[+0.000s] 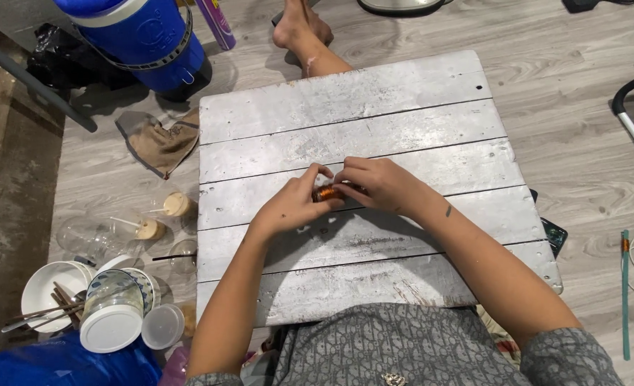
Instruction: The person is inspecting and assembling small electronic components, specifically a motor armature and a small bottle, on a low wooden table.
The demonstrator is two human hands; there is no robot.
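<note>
Over the white plank board [345,136], left hand [292,204] and right hand [381,184] together pinch a small copper-coloured coil [326,192].

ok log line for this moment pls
left hand: holds coil | right hand: on coil | surface: white board | floor left: bowl, jar

Both forearms are extended forward from the bottom of the view and angled inward, so that the hands are brought together at the middle. The left hand [293,202] is held palm down with the fingers curled and the thumb and forefinger pinched toward the right hand. The right hand [378,184] is bent at the wrist and turned inward, its fingers [351,166] curled over so that the fingertips of the two hands are met; the sleeves are seen only at the upper arms.
</note>
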